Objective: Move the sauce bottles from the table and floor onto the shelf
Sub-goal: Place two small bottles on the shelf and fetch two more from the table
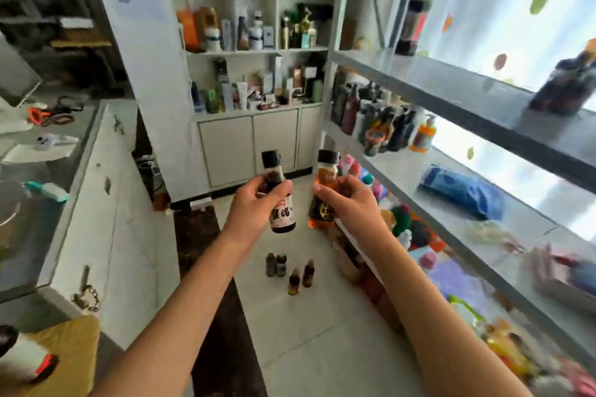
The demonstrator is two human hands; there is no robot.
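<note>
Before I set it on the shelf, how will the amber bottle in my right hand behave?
The amber bottle looks nearly full, so probably heavy for its size. It is tall and narrow, so it may tip if nudged among crowded shelf bottles. Its clear wall looks smooth, possibly slippery; the right hand grips its middle.

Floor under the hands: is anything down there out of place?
Yes. Four small sauce bottles stand upright on the floor tiles, not on the metal shelf at right. Nothing looks spilled or broken.

Dark bottle [280,200]; amber bottle [324,195]; both aloft
</note>
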